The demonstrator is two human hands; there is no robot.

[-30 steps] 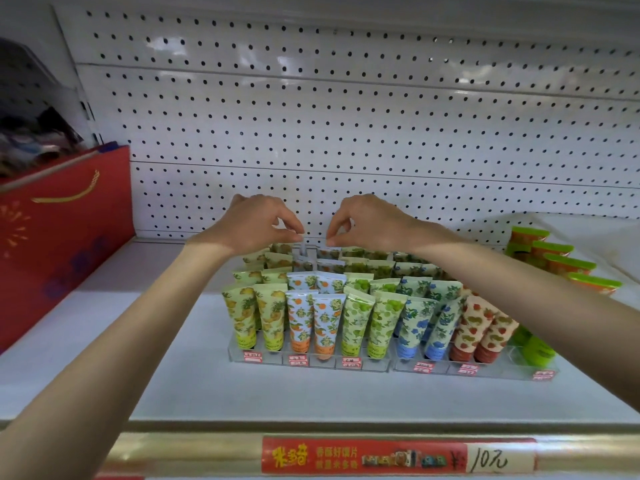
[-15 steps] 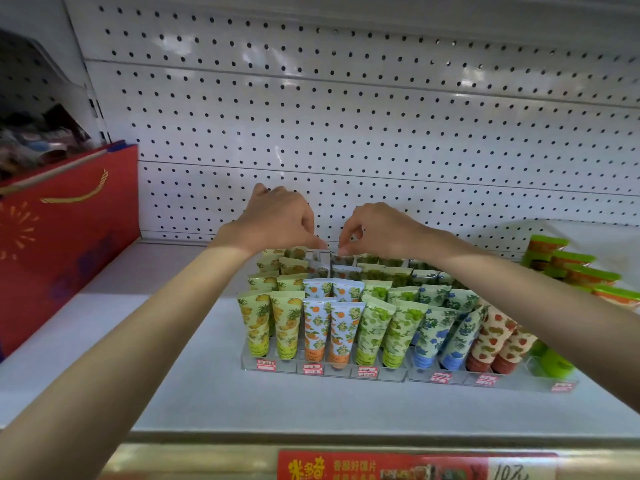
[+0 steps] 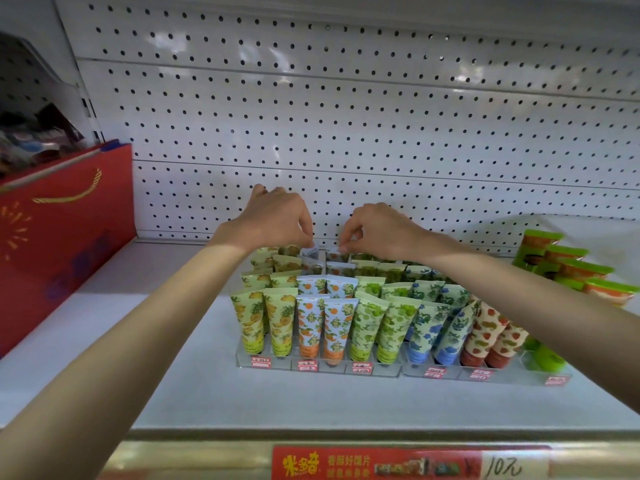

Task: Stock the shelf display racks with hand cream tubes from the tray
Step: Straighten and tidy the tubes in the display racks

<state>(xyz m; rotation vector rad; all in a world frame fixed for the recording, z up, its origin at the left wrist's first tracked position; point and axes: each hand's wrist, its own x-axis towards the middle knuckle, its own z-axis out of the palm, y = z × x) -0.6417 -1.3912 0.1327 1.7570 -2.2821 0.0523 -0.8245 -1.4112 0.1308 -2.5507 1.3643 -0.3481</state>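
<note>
Beneath left grip [image 3: 277,223], right grip [image 3: 381,232]: pinched back-row tubes [image 3: 310,253]

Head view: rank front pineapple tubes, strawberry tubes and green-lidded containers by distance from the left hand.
1. Pineapple tubes: front-left of the rack, just below the left hand.
2. Strawberry tubes: rack's front-right.
3. Green-lidded containers: far right, beyond the rack.

Shelf-edge label [image 3: 408,464] reading 米多奇 香酥好馍片, handwritten 10元 beside it, price tags [image 3: 307,366] on display rack [image 3: 384,373] illegible
</note>
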